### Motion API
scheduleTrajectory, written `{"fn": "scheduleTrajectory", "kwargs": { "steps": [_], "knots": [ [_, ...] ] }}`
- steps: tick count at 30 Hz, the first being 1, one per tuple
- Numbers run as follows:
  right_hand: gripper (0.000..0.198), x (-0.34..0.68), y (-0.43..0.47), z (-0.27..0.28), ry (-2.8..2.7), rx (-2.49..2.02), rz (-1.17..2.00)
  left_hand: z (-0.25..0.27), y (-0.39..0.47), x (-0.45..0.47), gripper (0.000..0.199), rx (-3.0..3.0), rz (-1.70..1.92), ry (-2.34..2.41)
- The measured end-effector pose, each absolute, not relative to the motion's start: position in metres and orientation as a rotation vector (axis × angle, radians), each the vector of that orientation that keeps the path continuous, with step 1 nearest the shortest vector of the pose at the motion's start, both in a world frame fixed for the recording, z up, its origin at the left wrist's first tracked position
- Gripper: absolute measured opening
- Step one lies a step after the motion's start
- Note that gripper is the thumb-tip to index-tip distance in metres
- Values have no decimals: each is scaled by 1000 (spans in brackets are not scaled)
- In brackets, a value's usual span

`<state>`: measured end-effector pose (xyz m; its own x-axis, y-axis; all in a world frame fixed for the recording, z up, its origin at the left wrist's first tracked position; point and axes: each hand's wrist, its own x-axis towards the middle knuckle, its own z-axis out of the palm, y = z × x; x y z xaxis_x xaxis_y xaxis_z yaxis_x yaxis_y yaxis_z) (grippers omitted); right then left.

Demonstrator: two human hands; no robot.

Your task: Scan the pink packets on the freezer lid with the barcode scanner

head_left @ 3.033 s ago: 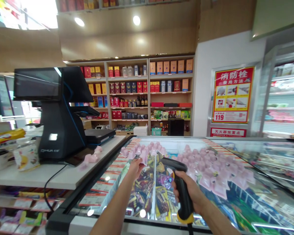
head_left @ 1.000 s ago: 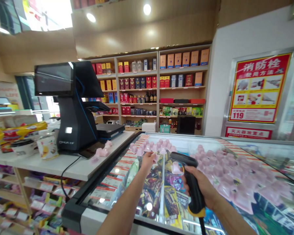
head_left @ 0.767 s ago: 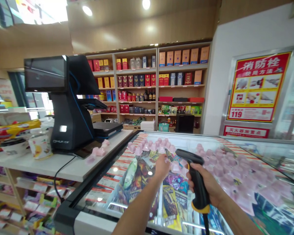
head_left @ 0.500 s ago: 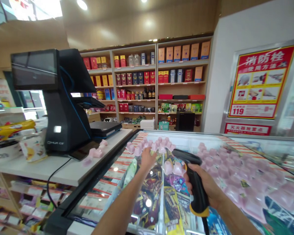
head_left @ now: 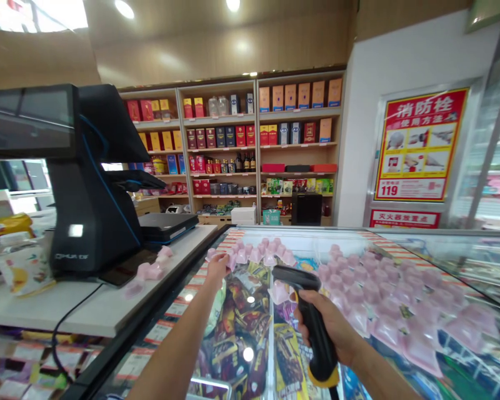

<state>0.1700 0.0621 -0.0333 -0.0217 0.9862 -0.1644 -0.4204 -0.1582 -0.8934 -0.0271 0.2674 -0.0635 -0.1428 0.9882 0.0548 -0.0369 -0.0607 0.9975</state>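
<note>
My right hand (head_left: 327,322) is wrapped round the handle of a black and yellow barcode scanner (head_left: 310,316), whose head tilts toward the left over the glass freezer top. My left hand (head_left: 217,269) stretches to the far left part of that glass, its fingers closed on a small pink cup (head_left: 232,261) at the end of a cluster of pink cups (head_left: 269,250). Another pink cup (head_left: 280,292) stands just left of the scanner head. To the right, many more pink cups (head_left: 370,278) cover the glass. Wrapped ice creams (head_left: 241,322) show beneath it.
A black checkout terminal (head_left: 95,183) stands on the white counter (head_left: 108,311) at left, with a few pink cups (head_left: 150,270) near its edge. A black cable (head_left: 55,328) hangs down the counter's front. Behind, shelves (head_left: 220,147) hold boxes and bottles.
My left hand has shifted left along the cup cluster and closed on a pink cup. The scanner in my right hand has moved slightly left. The view has turned a little right.
</note>
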Motion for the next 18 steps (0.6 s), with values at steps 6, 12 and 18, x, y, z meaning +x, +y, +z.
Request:
{"fn": "scheduleTrajectory", "kwargs": {
  "steps": [6,12,18],
  "knots": [
    [22,150,46,-21,-923,-969,1512,-42,236,-18,21,1033,1225,908],
    [22,157,33,-13,-898,-1009,1497,-30,214,-11,20,977,1217,784],
    [22,171,28,-17,-898,-1015,1426,-28,205,-3,18,1050,1210,879]
  ]
}}
